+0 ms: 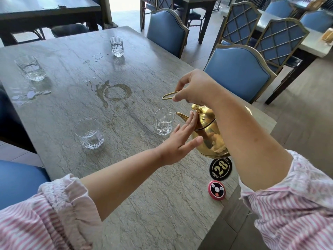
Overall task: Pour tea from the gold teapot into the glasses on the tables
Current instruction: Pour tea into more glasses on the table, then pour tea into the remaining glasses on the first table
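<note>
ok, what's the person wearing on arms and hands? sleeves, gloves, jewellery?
Both the left hand and right hand are bare: no gloves, rings or watch visible. The left sleeve and right sleeve are pink-and-white striped fabric, gathered up near the elbows, with paler ruffled cuffs; forearms uncovered.

Blue chairs (pixel 237 73), some lattice-backed, stand around dark tables (pixel 45 9) on a pale floor (pixel 306 109). Daylight comes in through a far opening (pixel 124 3).

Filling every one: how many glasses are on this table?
4 glasses: one beside the gold teapot, one to its left, one far left, one at the far end. None look hidden.
</note>
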Available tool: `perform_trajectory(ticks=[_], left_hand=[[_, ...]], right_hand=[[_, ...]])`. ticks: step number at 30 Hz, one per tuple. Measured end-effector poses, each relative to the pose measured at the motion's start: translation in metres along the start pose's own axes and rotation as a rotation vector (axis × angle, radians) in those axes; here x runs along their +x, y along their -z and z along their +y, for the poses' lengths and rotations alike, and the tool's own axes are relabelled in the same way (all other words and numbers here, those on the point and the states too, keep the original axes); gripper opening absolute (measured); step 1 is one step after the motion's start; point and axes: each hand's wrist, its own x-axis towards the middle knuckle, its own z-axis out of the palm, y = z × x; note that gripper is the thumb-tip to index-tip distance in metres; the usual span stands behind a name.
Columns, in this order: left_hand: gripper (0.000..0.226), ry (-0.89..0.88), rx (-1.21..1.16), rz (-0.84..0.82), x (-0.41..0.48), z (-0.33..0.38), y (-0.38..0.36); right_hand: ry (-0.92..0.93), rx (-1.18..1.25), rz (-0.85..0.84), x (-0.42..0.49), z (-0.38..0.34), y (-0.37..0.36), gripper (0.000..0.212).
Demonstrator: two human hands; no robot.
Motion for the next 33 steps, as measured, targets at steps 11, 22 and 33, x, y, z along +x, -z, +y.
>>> perform_trajectory(ticks=[11,22,33], left_hand=[[0.097,0.049,0.021,-0.03,-0.003,-0.009,-0.002],[0.086,0.102,0.136,-0.07,-0.012,-0.006,0.001],[0.095,0.096,0.27,-0.07,-0.045,0.009,0.006]], right_hand=[[-0.005,0.056,0.009,0.005,0.011,-0.012,0.02],[0.038,0.316,0.194,-0.011,0.041,-0.023,0.021],[0.112,0.705,0.377,-0.067,0.069,-0.044,0.017]])
